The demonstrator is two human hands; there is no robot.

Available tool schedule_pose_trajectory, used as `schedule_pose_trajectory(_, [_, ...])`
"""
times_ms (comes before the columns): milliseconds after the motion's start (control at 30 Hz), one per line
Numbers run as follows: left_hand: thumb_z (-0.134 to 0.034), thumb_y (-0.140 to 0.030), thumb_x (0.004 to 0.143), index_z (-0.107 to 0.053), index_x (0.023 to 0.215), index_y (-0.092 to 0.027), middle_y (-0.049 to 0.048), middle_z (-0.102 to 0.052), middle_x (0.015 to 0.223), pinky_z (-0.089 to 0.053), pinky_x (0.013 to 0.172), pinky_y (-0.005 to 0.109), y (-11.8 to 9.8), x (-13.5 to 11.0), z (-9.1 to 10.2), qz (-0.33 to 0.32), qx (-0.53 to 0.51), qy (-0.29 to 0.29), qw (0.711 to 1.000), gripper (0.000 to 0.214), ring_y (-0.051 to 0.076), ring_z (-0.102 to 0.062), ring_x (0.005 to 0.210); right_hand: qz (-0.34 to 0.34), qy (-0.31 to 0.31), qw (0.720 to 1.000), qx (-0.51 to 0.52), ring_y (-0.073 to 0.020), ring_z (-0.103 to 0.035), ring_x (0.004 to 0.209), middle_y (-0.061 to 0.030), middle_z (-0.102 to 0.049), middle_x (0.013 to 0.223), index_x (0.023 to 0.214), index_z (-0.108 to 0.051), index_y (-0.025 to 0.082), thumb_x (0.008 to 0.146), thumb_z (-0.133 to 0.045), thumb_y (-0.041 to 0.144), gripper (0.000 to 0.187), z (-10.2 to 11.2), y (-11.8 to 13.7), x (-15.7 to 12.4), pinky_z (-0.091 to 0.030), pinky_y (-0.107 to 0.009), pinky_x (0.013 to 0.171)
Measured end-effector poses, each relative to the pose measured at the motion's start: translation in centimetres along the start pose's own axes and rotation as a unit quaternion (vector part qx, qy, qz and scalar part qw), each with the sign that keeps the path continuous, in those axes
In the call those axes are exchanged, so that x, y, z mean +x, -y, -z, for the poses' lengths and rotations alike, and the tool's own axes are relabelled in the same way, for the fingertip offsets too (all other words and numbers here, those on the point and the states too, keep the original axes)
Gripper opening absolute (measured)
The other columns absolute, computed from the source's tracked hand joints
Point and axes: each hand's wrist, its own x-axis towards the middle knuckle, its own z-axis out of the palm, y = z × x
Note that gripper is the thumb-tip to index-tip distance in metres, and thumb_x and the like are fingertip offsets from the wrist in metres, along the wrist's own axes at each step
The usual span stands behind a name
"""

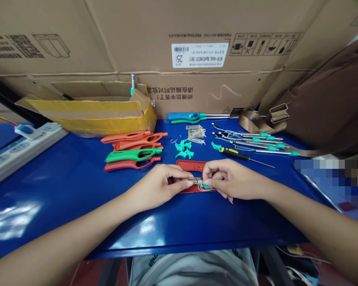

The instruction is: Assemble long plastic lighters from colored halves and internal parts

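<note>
My left hand (159, 184) pinches a small clear plastic part (196, 181) between thumb and fingers. Facing it, my right hand (237, 178) has its thumb and fingers closed on a small teal plastic piece (207, 184), right against the clear part. Thin white wires (202, 187) run beside the teal piece. Below both hands lies a red lighter shell half (186, 190), partly covered by my fingers. Another red shell half (191, 165) rests just behind, its right end hidden by my right hand.
Red and green lighter shells (134, 154) lie left. Teal pieces (184, 149), clear parts (196, 134) and a blue-green lighter (199, 116) lie behind. Metal tubes with wires (256, 139) and a screwdriver (235, 153) sit right. A taped carton (107, 117) and power strip (24, 147) flank the left.
</note>
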Motion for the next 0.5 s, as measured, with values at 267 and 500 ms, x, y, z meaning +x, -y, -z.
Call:
schedule_pose_trajectory(267, [-0.062,-0.03,0.096,-0.079,0.107,-0.018,0.0062,-0.078,0.102,-0.053,0.083,0.03,-0.32,-0.15,-0.02,-0.003,0.038,-0.025,0.999,0.024,0.021,-0.069,0.092,0.005,-0.011,1.0,-0.003,-0.006,-0.05,0.043,0.0082,-0.052,0.055,0.089,-0.056,0.019,0.092,-0.067,0.034,0.018,0.03,0.12,-0.2,-0.05,-0.015,0.038])
schedule_pose_trajectory(500, [-0.06,-0.025,0.097,-0.079,0.11,-0.02,0.0031,-0.079,0.1,-0.051,0.075,0.027,-0.84,-0.34,0.19,-0.005,0.079,-0.052,0.995,0.024,0.018,-0.069,0.087,0.054,-0.067,0.993,-0.084,-0.0087,-0.052,0.043,0.0066,-0.053,0.055,0.094,-0.064,0.019,0.095,-0.06,0.036,0.018,0.39,-0.1,-0.33,-0.047,-0.02,0.04])
